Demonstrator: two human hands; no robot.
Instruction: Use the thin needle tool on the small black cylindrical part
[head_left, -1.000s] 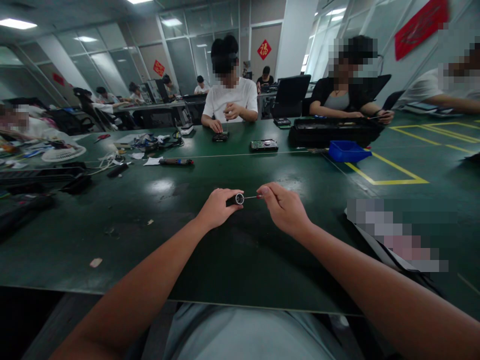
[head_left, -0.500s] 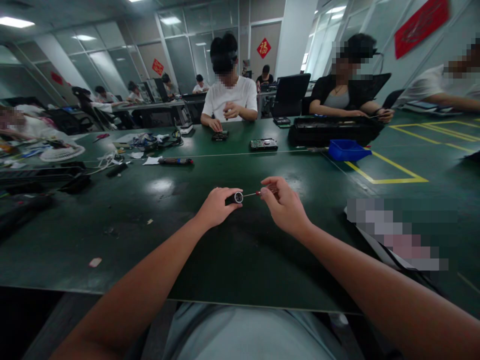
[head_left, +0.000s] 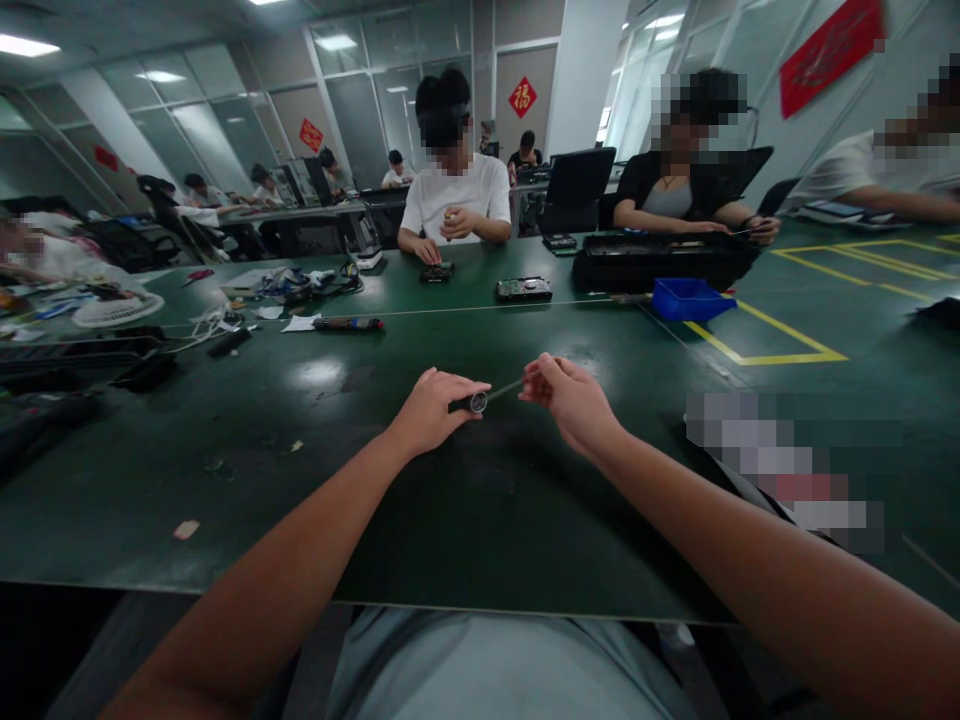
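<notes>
My left hand (head_left: 431, 408) grips a short black cylinder with a silvery round end (head_left: 475, 402), held just above the dark green table (head_left: 465, 500). A thin metal rod (head_left: 504, 388) sticks out of that end, slanting up to the right. My right hand (head_left: 570, 400) pinches the rod's far end between its fingertips. Both hands are close together at the middle of the table, a little beyond its near edge.
A blue bin (head_left: 688, 298) and a long black case (head_left: 664, 262) stand at the back right beside yellow floor-style tape lines (head_left: 765, 335). A circuit board (head_left: 523, 290), a pen-like tool (head_left: 349, 323) and cable clutter (head_left: 217, 325) lie farther back. Other people sit across the table.
My right hand has lifted and moved slightly right, tilting the rod upward. My left hand has stayed on the cylinder, rolled a little over it.
</notes>
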